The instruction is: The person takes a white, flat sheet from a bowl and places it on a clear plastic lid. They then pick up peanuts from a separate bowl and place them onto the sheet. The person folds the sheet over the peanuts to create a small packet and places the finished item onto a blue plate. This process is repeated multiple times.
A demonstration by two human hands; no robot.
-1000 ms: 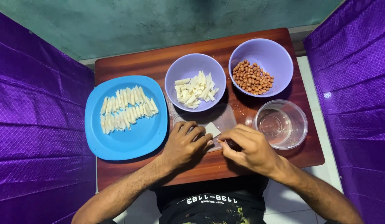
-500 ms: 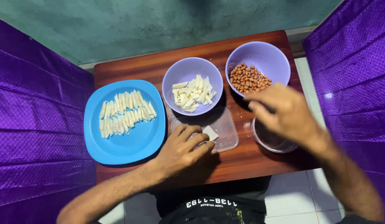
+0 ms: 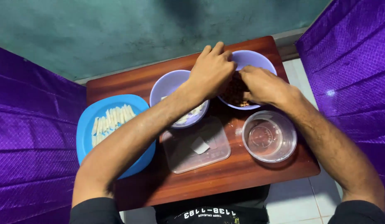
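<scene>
Both my hands meet over the far-right purple bowl [image 3: 261, 58] of brown nuts [image 3: 238, 98]. My left hand [image 3: 213, 70] reaches across from the left, its fingers curled down over the bowl's left rim. The fingertips of my right hand [image 3: 263, 85] dip into the nuts and touch the left hand's fingers. What either hand grips is hidden. My left forearm crosses over a second purple bowl [image 3: 167, 85] holding white cut pieces.
A blue plate [image 3: 86, 128] with white strips [image 3: 111, 120] lies at the left. A clear flat plastic tray [image 3: 188, 159] with one white piece [image 3: 199, 145] sits in the middle. A clear glass bowl [image 3: 269, 137] stands near right. Purple cloth walls flank the small wooden table [image 3: 225, 176].
My left hand left the clear tray and moved up and right to the nut bowl. The right hand went from above the glass bowl into the nut bowl.
</scene>
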